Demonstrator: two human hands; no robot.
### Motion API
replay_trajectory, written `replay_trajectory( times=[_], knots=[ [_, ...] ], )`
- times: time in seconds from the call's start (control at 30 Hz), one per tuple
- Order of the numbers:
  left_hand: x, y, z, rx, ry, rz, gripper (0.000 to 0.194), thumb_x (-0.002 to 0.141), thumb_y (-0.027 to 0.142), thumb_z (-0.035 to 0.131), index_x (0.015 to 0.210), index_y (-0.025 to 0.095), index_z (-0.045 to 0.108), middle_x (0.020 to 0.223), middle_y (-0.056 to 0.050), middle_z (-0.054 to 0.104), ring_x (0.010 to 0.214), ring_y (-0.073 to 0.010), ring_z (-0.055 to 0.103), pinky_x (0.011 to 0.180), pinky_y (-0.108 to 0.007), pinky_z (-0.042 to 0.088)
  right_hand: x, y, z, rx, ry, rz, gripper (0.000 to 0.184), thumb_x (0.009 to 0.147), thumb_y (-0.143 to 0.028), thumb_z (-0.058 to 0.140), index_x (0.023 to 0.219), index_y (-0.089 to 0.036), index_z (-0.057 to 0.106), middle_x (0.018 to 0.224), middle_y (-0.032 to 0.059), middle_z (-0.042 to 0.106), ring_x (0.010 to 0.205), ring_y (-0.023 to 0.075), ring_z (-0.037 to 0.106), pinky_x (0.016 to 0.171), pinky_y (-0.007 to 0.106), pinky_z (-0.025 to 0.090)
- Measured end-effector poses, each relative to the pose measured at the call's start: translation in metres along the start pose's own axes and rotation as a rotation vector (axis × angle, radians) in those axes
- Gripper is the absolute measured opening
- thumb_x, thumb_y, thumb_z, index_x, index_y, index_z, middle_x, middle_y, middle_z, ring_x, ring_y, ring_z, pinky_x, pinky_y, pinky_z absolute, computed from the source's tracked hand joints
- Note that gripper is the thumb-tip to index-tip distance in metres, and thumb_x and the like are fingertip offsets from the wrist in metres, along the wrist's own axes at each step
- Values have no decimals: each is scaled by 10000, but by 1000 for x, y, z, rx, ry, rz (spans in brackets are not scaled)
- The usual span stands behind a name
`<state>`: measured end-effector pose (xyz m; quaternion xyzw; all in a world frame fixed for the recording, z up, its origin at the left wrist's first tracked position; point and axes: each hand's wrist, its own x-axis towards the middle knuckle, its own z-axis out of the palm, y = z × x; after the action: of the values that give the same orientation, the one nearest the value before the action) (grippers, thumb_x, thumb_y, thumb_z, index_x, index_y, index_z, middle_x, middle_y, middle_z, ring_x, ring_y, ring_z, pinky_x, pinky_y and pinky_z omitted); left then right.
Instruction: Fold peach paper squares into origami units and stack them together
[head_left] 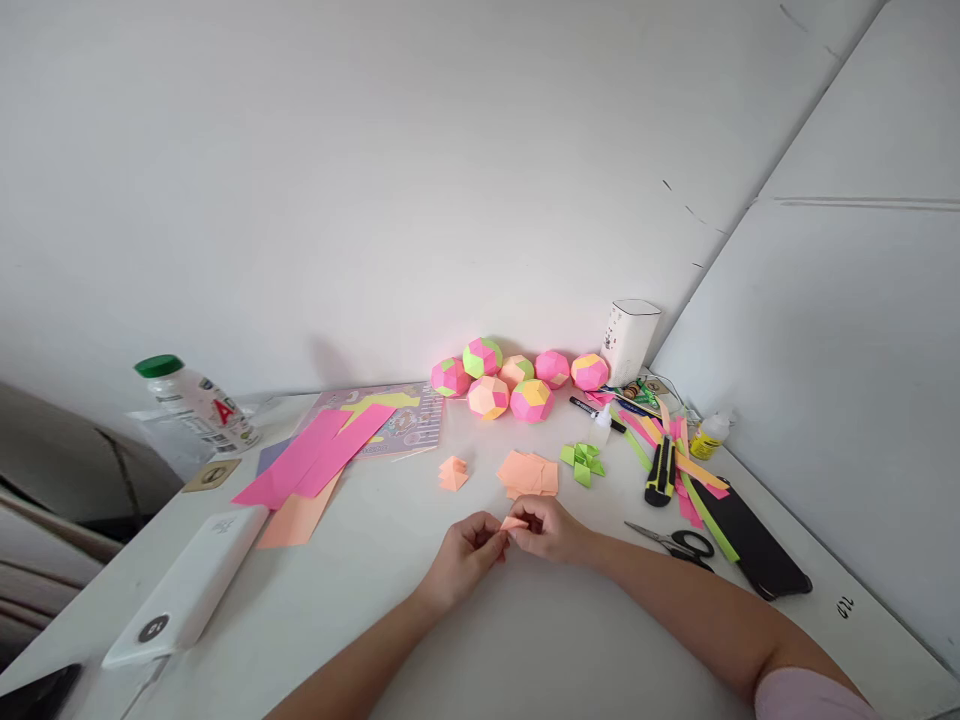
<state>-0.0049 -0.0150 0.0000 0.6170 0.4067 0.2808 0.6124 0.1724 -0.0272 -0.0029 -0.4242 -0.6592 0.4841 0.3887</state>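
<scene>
My left hand [466, 553] and my right hand [546, 528] meet low on the white table [375, 600], both pinching a small folded orange paper piece [514, 522] between their fingertips. Just beyond them lies a small stack of orange paper squares [529, 472], a folded orange unit [453, 472] and a few folded green units [583, 463]. Several pink, green, yellow and orange paper balls [517, 380] sit against the wall.
Pink and orange paper sheets [315, 465] lie left, by a white power bank [187, 590] and a green-capped bottle [196, 402]. Right: scissors [675, 543], a utility knife [660, 470], paper strips [694, 475], a black case [754, 545], a glue bottle [709, 435], a white cup [628, 340].
</scene>
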Motion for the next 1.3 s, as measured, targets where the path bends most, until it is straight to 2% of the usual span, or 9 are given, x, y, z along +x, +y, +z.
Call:
replay_trajectory(
  times=[0.13,0.37,0.63,0.87,1.03,1.17,1.23,1.3],
  knots=[
    [0,-3,1,31,-2,35,222,768,363,569,695,153,555,582,18,552,527,-101,448,512,-211,321,0,2,1,-52,6,9,53,671,-118,551,647,-156,522,585,-50,466,477,61,375,431,177,296],
    [-1,-1,1,28,-8,40,227,776,362,559,694,150,549,589,10,544,541,-107,445,521,-217,323,-1,1,2,-104,36,-46,62,640,-108,522,614,-160,500,582,-44,479,463,57,368,418,172,287],
    [0,-6,0,27,-26,85,243,796,372,546,705,146,557,599,6,542,555,-110,450,527,-219,323,0,19,5,-183,56,-88,85,634,-90,514,680,-161,528,579,-47,488,444,54,371,397,159,275],
    [0,-4,1,0,-17,86,219,787,343,564,692,146,562,600,2,554,557,-111,466,529,-222,338,-1,9,4,-173,31,-146,82,641,-86,493,664,-156,530,579,-43,480,446,55,359,407,170,266],
    [-1,1,4,-82,38,65,200,767,311,585,643,157,552,584,3,570,570,-120,499,543,-226,365,-1,1,3,-64,17,-45,64,637,-105,474,660,-156,505,557,-40,479,439,63,369,406,181,271],
    [1,2,3,-203,83,63,188,749,299,609,636,161,551,598,4,593,569,-116,517,562,-228,394,0,3,1,-2,44,28,53,643,-121,487,634,-167,462,553,-43,459,456,76,405,423,194,319],
    [3,0,-2,-273,132,78,189,743,301,622,634,163,552,608,6,600,556,-111,517,564,-231,403,0,5,-1,63,54,51,54,654,-129,489,643,-171,457,559,-44,464,460,82,432,438,205,362],
    [6,-1,-7,-359,231,90,209,736,296,633,605,167,535,581,18,582,538,-103,503,549,-224,398,0,5,-2,131,67,69,47,671,-139,490,664,-172,458,559,-47,471,459,87,460,450,214,392]
  ],
)
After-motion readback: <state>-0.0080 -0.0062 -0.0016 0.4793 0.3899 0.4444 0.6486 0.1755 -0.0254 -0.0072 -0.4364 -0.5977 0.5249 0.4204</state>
